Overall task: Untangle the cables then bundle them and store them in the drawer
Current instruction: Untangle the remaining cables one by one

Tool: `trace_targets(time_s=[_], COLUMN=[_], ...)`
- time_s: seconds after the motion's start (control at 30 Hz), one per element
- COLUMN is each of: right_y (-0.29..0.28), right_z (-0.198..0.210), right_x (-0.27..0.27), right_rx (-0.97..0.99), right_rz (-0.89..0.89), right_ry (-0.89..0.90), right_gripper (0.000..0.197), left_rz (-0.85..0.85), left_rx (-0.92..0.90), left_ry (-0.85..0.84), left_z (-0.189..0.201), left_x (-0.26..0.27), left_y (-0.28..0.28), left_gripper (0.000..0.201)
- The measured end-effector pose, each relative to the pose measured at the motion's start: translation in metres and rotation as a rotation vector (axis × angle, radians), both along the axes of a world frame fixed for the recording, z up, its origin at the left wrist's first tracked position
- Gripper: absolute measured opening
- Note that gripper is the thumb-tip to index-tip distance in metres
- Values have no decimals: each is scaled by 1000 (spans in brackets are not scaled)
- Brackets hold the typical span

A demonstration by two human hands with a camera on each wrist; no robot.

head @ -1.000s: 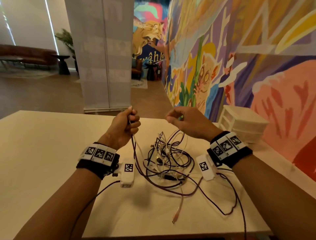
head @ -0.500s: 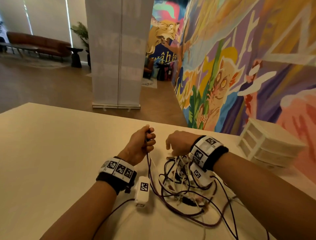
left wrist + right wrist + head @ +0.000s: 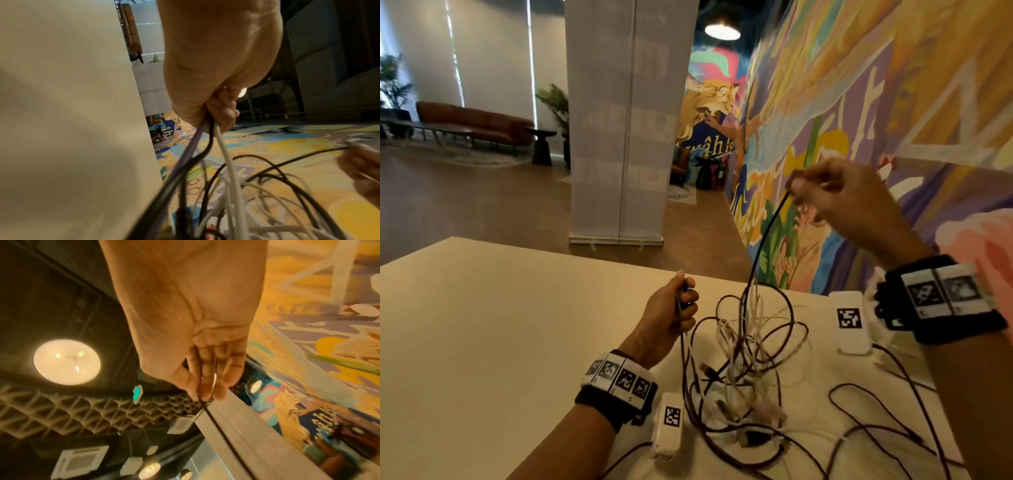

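Note:
A tangle of black, white and purple cables [image 3: 746, 370] lies on the cream table [image 3: 493, 335] in front of me. My left hand [image 3: 678, 308] is curled round several cable ends just above the table, left of the tangle; the left wrist view shows a purple, a black and a white cable [image 3: 207, 134] leaving its fist [image 3: 218, 97]. My right hand [image 3: 835, 198] is raised high at the right and pinches a black cable [image 3: 767, 233] that runs taut down into the tangle. In the right wrist view the fingertips [image 3: 205, 391] pinch that black cable [image 3: 218, 426]. No drawer is in view.
A painted mural wall [image 3: 893, 120] runs along the table's right side. A white banner stand [image 3: 619, 120] is beyond the far edge. Dark thin wires [image 3: 876, 421] from the wrist cameras trail over the table at lower right.
My right hand has lifted from the tangle up and to the right, drawing one black cable taut. The left hand keeps its grip in about the same place. The head view has tilted upward.

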State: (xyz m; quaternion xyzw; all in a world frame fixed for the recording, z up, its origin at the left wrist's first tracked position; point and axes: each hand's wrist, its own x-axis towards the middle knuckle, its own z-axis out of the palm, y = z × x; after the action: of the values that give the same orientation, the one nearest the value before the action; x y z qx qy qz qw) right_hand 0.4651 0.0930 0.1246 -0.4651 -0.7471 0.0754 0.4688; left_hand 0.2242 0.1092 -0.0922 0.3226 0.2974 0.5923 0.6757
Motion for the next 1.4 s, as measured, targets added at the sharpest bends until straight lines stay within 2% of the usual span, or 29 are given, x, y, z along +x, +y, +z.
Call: trace_targets(time_s=[0.07, 0.1, 0.2, 0.23, 0.3, 0.37, 0.43, 0.5, 0.6, 0.63, 0.67, 0.73, 0.83, 0.9, 0.93, 1.0, 1.07, 1.1, 1.17, 1.27, 1.4], right_y=[-13, -18, -25, -27, -27, -31, -39, -39, -34, -35, -37, -38, -40, -39, -37, -28, -20, -17, -10, -4, -3], right_z=[13, 9, -22, -26, -11, 22, 43, 30, -36, -57, -70, -70, -38, -34, -42, -80, -126, -145, -170, -181, -195], right_x=[7, 6, -4, -4, 1, 11, 15, 6, -18, -25, -30, -33, -27, -25, -26, -30, -38, -40, -45, -54, -68], right_rx=[59, 28, -193, -195, -49, 148, 254, 216, -81, -161, -196, -181, -61, 5, -19, -189, -408, -476, -500, -506, -521], right_rz=[34, 67, 195, 207, 176, 149, 211, 236, 221, 247, 274, 292, 272, 315, 320, 310, 327, 343, 369, 396, 400], right_ry=[151, 116, -179, -203, -50, 274, 453, 366, -102, -220, -265, -143, 292, 467, 457, 305, 178, 177, 259, 461, 605], right_gripper=[12, 9, 8, 10, 14, 18, 17, 8, 4, 7, 9, 17, 32, 29, 28, 26, 16, 12, 14, 16, 20], left_rz=[-5, -4, 5, 5, 2, 10, 6, -7, -25, -29, -35, -51, -69, -69, -64, -44, -13, 2, 14, 35, 143], left_rx=[15, 17, 11, 12, 24, 26, 31, 42, 49, 52, 57, 68, 48, 65, 83, 128, 170, 180, 176, 144, 182], left_ry=[19, 29, 72, 82, 73, 51, 36, 26, 21, 17, 11, -27, -164, -201, -195, -174, -129, -102, -73, -73, 194], left_z=[1, 2, 0, -1, -2, -3, -4, -4, -2, -1, 0, 2, 2, 4, 5, 8, 8, 8, 7, 4, -2], left_x=[3, 4, 6, 6, 5, 2, 0, 1, 4, 4, 4, 3, 0, -1, 0, 1, 2, 2, 3, 5, 6], left_y=[-3, -4, -8, -10, -11, -13, -14, -15, -17, -18, -19, -19, -20, -21, -22, -23, -25, -25, -23, -22, -19], left_gripper=[32, 32, 31, 31, 31, 31, 30, 30, 31, 32, 32, 36, 36, 29, 24, 20, 27, 32, 41, 45, 39])
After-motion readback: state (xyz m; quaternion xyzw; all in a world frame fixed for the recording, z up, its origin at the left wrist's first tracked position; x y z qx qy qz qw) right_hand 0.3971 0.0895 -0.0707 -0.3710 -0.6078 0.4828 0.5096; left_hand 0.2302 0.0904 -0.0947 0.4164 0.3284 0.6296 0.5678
